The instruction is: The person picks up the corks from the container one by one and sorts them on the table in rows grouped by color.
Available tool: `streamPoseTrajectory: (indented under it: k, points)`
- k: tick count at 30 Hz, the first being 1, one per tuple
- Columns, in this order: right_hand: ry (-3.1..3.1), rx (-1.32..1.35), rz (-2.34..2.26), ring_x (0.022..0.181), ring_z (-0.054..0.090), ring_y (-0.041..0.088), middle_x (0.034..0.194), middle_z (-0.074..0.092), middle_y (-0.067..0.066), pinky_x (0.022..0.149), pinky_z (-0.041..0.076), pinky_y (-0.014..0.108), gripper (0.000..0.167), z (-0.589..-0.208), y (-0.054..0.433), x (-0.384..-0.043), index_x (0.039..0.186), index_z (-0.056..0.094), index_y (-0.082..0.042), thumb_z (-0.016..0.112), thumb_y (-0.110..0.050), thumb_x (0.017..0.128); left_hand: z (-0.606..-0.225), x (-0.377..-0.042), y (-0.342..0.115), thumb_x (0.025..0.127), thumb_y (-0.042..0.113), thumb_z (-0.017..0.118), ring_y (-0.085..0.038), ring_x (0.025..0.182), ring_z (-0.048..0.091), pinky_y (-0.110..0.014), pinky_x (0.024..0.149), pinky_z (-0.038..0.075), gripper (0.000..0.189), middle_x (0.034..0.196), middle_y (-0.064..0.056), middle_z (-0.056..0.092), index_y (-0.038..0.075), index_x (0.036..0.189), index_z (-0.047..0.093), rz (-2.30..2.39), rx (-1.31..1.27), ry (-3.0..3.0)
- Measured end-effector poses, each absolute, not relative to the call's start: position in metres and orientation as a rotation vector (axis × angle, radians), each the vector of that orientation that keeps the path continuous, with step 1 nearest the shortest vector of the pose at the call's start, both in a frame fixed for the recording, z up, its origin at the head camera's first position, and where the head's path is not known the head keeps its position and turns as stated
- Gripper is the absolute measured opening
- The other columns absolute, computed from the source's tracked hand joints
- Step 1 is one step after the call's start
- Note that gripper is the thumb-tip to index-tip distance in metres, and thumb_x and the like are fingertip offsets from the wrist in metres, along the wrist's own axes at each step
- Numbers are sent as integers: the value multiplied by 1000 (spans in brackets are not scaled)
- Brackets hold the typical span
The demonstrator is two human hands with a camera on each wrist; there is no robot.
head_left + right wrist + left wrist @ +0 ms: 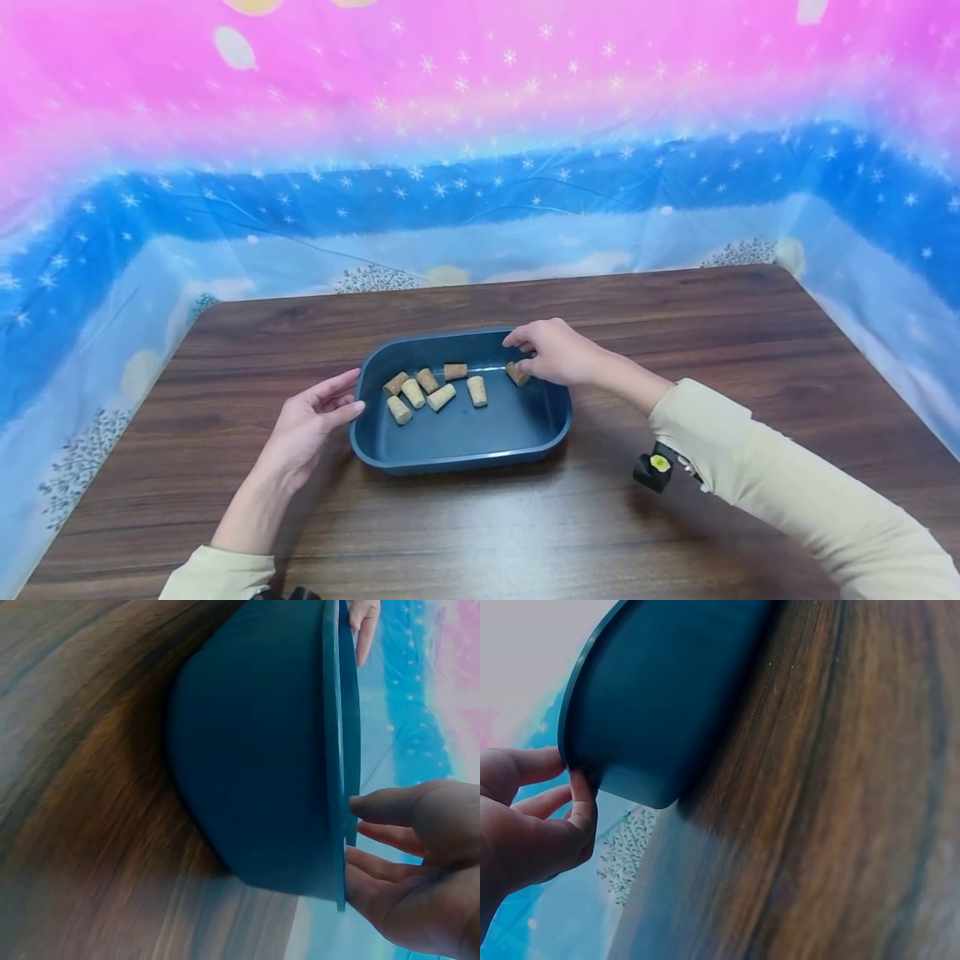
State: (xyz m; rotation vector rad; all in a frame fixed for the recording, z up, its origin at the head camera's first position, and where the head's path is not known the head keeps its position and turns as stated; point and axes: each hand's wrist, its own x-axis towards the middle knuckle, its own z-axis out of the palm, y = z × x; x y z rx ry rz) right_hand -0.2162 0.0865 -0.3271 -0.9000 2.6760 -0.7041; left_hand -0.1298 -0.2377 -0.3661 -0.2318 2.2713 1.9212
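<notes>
A dark blue rectangular tub (465, 458) sits on the table with several cork stoppers (441, 397) lying loose in its left and middle part. At the tub's left end, my left hand (307, 425) touches the rim from outside with thumb and fingertips. My right hand (558, 352) reaches over the right end, its fingers and thumb apart above the inside. One more cork (515, 375) lies under the right thumb, partly covered by it. In the right wrist view, the tub's wall (255, 750) hides the corks, and the right hand (420, 862) shows behind the rim.
The brown wood-grain table (480, 533) extends around the tub. Behind and at the sides hangs a pink and blue cloth (480, 183) with snowflakes. A black wrist device (654, 471) hangs below the right sleeve cuff.
</notes>
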Motion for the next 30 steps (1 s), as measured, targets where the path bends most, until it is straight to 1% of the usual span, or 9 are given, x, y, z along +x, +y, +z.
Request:
streamPoseTrajectory:
  k: [6,10,13,16,18,20,24,27,30]
  points:
    - [2653,-900,-640,117,56,31,126,60,19,92,50,42,37,-329,73,-220,127,60,3,61,2,90,-367,-130,-238,95,9,61,-16,111,47,-16,93,41,55,139,-16,41,0,146,39,1943,-217,2265]
    - [2655,-893,-631,115,57,29,125,61,19,92,50,40,37,-334,69,-219,125,61,4,62,5,88,-368,-131,-237,94,8,62,-13,106,49,-14,88,43,56,136,-18,44,-1,145,40,1976,-205,2249]
    - [2660,-921,-620,92,62,24,115,65,18,82,52,32,36,-338,65,-218,123,61,6,60,9,87,-369,-131,-238,94,6,62,-12,104,50,-14,87,44,55,134,-18,45,-2,144,41,1989,-212,2242]
    - [2664,-936,-618,70,53,19,106,66,18,67,46,27,37,-341,62,-218,121,62,8,56,13,85,-370,-131,-239,94,6,61,-13,105,50,-14,87,45,54,134,-18,46,-1,144,41,1983,-214,2250]
    - [2667,-929,-621,65,51,17,100,66,18,64,44,25,36,-344,60,-218,120,63,9,55,14,85,-370,-132,-239,95,6,60,-15,108,49,-14,88,44,54,136,-18,45,-1,145,41,1969,-211,2257]
    - [2680,-912,-622,66,54,16,102,67,18,66,49,25,34,-346,59,-217,119,63,9,60,12,85,-370,-132,-239,95,7,60,-17,110,48,-14,88,44,54,137,-18,44,0,145,40,1961,-203,2261]
    - [2713,-896,-621,81,63,20,108,67,19,77,55,33,35,-351,56,-217,116,65,9,71,5,83,-369,-131,-239,96,6,59,-20,113,46,-13,88,43,53,139,-19,43,0,145,40,1961,-204,2254]
    - [2730,-904,-639,89,65,24,108,67,19,79,55,35,33,-355,54,-217,113,66,8,73,5,81,-369,-131,-240,96,5,58,-21,114,45,-13,89,43,53,140,-18,42,0,145,40,1967,-214,2247]
    - [2723,-901,-678,90,65,24,104,68,17,78,55,34,31,-359,53,-217,111,67,8,72,7,80,-369,-130,-240,96,5,58,-22,115,45,-14,89,43,53,140,-17,43,1,145,40,1972,-223,2242]
